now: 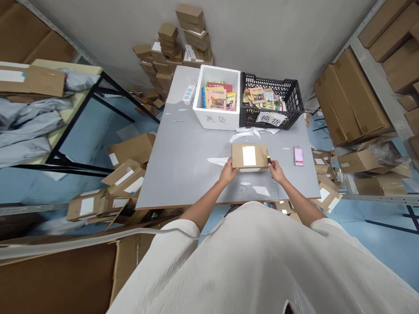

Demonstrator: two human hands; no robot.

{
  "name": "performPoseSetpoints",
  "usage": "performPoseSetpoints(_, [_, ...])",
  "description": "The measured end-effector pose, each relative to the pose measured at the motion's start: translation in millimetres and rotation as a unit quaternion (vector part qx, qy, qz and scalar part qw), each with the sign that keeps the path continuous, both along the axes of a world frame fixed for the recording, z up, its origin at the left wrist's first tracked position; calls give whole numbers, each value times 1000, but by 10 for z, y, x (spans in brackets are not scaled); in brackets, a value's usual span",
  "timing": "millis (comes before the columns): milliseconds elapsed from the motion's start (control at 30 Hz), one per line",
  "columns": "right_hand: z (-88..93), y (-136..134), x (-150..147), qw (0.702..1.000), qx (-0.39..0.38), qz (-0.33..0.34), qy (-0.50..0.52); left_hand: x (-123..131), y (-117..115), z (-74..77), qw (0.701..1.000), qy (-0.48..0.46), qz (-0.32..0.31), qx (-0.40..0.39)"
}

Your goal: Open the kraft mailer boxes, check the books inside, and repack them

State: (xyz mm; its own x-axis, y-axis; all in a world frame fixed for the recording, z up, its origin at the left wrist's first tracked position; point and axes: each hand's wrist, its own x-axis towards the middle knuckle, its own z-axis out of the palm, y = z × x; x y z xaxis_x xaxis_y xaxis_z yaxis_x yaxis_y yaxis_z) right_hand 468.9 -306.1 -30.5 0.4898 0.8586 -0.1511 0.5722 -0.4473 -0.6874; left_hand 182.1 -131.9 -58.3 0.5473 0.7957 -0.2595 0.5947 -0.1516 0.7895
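A brown cardboard box (237, 157) with a white label on top sits over the front half of the grey table (183, 161). My left hand (228, 171) grips the box's left end. At its right end is my right hand (276, 171), closed around a small yellow-and-black cutter (269, 160) that points away from me beside the box. Whether the fingers of this hand also touch the box cannot be made out.
Behind the box stand a white foam bin (216, 118) and a black crate (296, 104), both holding books. A phone (298, 156) lies at the right. Paper scraps (261, 190) are scattered about. Cartons (131, 148) crowd the floor; shelves flank the table.
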Motion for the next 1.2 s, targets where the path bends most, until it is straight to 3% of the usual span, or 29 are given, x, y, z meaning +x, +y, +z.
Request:
performPoseSetpoints(233, [242, 162, 53, 994, 47, -82, 55, 80, 128, 379, 995, 45, 82, 31])
performPoseSetpoints(367, [241, 206, 69, 992, 37, -92, 82, 120, 143, 421, 994, 62, 91, 11])
performPoseSetpoints(500, [202, 192, 62, 991, 7, -89, 102, 145, 69, 319, 998, 27, 55, 20])
performPoseSetpoints(667, [289, 182, 37, 995, 5, -66, 74, 172, -64, 280, 985, 46, 17, 167])
performPoseSetpoints(800, [467, 177, 33, 999, 21, -49, -5, 142, -180, 327, 963, 78, -79, 245])
performPoseSetpoints(900, [630, 205, 24, 1000, 4, -8, -19, 88, -270, 316, 948, 70, -125, 283])
performPoseSetpoints(1033, [845, 357, -58, 994, -51, 89, -43, 35, -370, 248, 939, 63, -139, 307])
performPoseSetpoints(1200, [1038, 696, -309, 960, -100, 226, -132, 41, -427, 207, 941, 60, -137, 304])
